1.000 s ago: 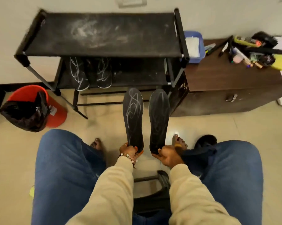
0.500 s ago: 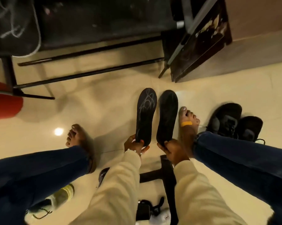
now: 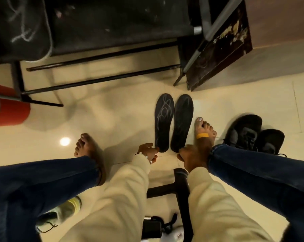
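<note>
two insoles (image 3: 174, 122) side by side on the floor (image 3: 112, 119), shoes (image 3: 252, 135) to their right, rack (image 3: 102, 55) behind

right insole (image 3: 182, 119) heel hidden in right hand (image 3: 191, 158)

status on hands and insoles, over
Left hand pinches heel of marked insole; right hand grips heel of plain insole. Insoles side by side, toes forward. Bare foot close beside plain insole.

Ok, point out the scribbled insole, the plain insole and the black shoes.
scribbled insole (image 3: 163, 119): head view, middle of its white-marked face.
plain insole (image 3: 182, 123): head view, middle of its dark face.
black shoes (image 3: 244, 131): head view, laced top of the left shoe.
</note>
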